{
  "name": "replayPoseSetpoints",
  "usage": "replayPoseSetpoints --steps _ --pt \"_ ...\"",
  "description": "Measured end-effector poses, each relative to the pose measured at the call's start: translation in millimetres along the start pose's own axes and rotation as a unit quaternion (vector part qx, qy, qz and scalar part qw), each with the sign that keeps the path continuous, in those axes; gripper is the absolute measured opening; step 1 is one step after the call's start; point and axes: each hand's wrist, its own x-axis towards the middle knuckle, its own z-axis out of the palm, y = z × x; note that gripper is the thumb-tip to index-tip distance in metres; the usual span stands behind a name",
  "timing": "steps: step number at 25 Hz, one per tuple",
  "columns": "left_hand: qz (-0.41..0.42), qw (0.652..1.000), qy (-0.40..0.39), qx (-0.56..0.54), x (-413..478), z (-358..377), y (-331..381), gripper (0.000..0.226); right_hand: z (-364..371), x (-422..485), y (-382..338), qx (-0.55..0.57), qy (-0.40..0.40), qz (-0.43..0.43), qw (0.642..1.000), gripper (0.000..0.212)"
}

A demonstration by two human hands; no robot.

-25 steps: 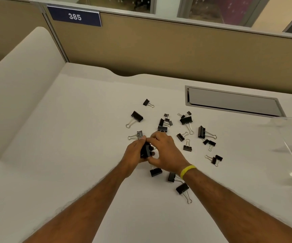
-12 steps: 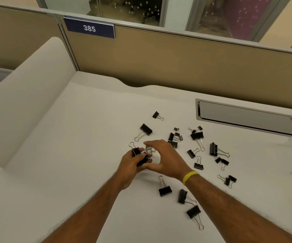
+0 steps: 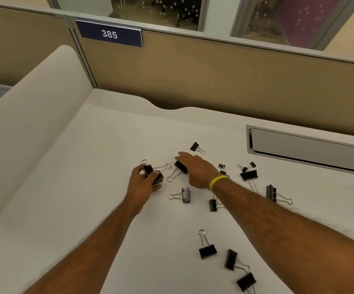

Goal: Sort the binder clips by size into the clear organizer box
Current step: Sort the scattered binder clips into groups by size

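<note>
Left hand (image 3: 144,184): curled round a bunch of big clips (image 3: 153,174), basically the holding bin.
Right hand (image 3: 197,168): fingers out straight over the next big clip (image 3: 181,167); can't tell if it's touching.
Tip: I'd pinch the black body, not the floppy wire loops.
Box: clear organizer isn't in shot; other clips (image 3: 185,195) are scattered on the desk (image 3: 87,187).

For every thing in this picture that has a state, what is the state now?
Left hand: grips a bunch of clips.
Right hand: open, fingers straight, over a large clip.
Other clips: lying loose on the desk.
Desk flap: shut.
</note>
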Motion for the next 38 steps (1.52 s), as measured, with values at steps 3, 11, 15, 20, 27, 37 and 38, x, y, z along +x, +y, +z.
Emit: replayPoseSetpoints --steps 3,11,15,20,27,37,38 --pt "0.021 0.996 0.023 0.085 15.2 3.0 2.6 0.044 5.0 9.1 8.9 0.009 0.005 0.008 1.000 0.074" --pt "0.044 0.983 0.035 0.176 43.8 16.7 2.8 0.039 18.3 12.6 20.3 0.052 0.090 0.097 0.990 0.046" --pt "0.073 0.967 0.011 0.243 43.9 27.6 1.2 0.037 27.0 13.2 18.9 0.116 0.122 0.129 0.977 0.056" --pt "0.159 0.917 0.003 0.366 46.4 36.8 6.1 0.020 28.1 12.2 17.8 0.144 0.135 0.141 0.970 0.060" --pt "0.232 0.883 -0.091 0.398 32.7 31.4 4.4 0.045 30.9 5.5 19.2 0.151 0.144 0.130 0.969 0.062" --pt "0.246 0.816 -0.089 0.516 18.2 11.6 -4.9 0.082 26.4 -42.7 32.7 0.147 0.203 0.093 0.964 0.059" --pt "0.262 0.799 -0.086 0.535 13.9 13.6 -5.0 0.083 26.8 -51.9 36.1 0.139 0.206 0.092 0.964 0.059"
